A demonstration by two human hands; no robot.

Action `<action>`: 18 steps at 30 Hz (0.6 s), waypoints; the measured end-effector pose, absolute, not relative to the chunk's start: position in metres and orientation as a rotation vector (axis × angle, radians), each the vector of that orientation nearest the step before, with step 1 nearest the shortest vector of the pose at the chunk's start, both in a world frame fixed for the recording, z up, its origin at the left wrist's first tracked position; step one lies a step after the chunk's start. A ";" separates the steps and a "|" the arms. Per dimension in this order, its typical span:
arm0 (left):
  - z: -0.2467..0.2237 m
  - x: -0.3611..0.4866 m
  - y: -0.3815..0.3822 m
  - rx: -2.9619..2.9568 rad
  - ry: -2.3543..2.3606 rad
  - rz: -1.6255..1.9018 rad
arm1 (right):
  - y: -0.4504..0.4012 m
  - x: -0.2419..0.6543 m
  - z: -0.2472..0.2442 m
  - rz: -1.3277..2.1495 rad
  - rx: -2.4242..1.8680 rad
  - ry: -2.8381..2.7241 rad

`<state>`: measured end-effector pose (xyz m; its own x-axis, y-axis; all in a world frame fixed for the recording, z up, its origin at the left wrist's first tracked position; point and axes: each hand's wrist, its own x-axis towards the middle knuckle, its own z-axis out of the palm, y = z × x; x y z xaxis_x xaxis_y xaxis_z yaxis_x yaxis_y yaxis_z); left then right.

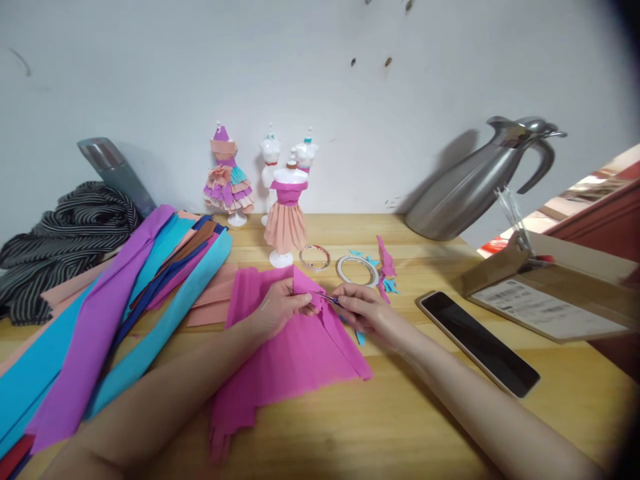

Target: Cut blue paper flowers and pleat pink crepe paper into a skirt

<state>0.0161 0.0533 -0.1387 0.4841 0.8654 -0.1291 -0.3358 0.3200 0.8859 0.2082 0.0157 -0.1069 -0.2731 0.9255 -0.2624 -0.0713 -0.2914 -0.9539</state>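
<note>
A large sheet of magenta crepe paper lies spread on the wooden table, one edge lifted. My left hand pinches that raised edge between thumb and fingers. Small scissors are gripped in my right hand, their blades at the paper beside my left fingertips. Just behind stands a small white mannequin wearing a magenta top and a peach pleated skirt. Two tape rolls, one thin roll and one wider white roll, lie beyond my hands.
Folded crepe strips cover the left side, near a striped cloth and a bottle. More mannequins stand by the wall. Paper scraps, a phone, a cardboard box and a steel jug are on the right.
</note>
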 end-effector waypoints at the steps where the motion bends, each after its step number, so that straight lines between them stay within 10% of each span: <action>1: -0.138 0.016 0.053 0.949 0.691 0.882 | 0.015 0.208 -0.106 1.643 -1.199 -1.190; 18: -0.140 0.017 0.051 1.177 0.775 0.884 | 0.032 0.215 -0.099 1.637 -1.214 -1.474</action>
